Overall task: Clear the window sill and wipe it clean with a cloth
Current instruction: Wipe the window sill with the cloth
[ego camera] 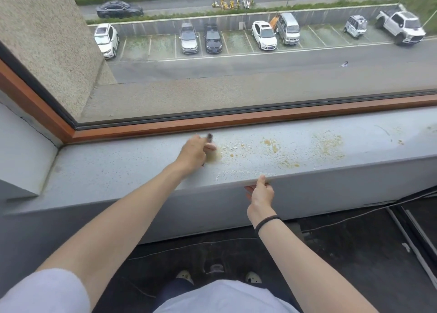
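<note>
Window sill [118,168] under crumbs [328,144]; left hand [194,150] fingers curled round brush [214,157]; right hand [261,194] open at sill edge

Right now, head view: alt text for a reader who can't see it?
A person's left hand grips a small dark object, too blurred to name, on a grey window sill strewn with yellowish crumbs. The right hand is at the sill's front edge, thumb on the lip. Parked cars line the street below, outside.
</note>
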{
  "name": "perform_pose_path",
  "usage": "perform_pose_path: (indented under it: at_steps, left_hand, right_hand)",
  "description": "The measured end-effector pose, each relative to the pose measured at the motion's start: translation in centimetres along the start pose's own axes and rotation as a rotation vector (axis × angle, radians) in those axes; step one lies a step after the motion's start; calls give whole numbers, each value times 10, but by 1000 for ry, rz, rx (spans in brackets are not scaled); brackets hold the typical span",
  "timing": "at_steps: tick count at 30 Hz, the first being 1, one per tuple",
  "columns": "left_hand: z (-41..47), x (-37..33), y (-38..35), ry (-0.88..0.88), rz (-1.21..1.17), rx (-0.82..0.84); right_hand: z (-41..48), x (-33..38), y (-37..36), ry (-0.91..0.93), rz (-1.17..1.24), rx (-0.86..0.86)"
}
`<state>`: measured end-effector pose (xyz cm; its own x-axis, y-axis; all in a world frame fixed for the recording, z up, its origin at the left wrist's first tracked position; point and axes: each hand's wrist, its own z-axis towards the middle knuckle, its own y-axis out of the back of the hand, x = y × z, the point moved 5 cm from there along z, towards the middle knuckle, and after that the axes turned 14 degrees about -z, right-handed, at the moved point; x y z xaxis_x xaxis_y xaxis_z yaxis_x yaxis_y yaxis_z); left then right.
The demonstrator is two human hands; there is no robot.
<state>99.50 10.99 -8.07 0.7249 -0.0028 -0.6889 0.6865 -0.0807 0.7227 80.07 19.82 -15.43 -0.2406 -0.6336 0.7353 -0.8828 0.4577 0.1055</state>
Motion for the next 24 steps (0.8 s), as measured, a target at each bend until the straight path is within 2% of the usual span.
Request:
perform_pose_path:
  at_steps: [2, 4, 7, 10, 14, 16, 18, 21, 24]
  left_hand:
    - [-16, -10, -25, -137, 51, 175]
    - [-14, -4, -20, -189, 91, 226]
    - [11, 15, 9, -111, 177, 131]
    - [7, 11, 10, -71, 155, 27]
    - [-51, -25, -41, -309, 85, 252]
    - [-58, -29, -41, -397, 110, 320]
    - [-41, -19, -28, -360, 134, 285]
    - [-21, -11, -15, -220, 145, 110]
    - [-50, -29, -37, -270, 190, 159]
  right_hand:
    - [0, -1, -1, 1, 11, 14]
    - [2, -2, 0, 3, 3, 34]
    - [5, -2, 2, 4, -18, 90]
    - [8, -2, 5, 14, -15, 138]
    - [9, -2, 4, 29, 3, 150]
    - [9, -2, 5, 30, 0, 155]
    - [11, -2, 6, 23, -16, 164]
    - [12, -2, 8, 22, -17, 174]
    - [11, -2, 9, 32, -19, 151]
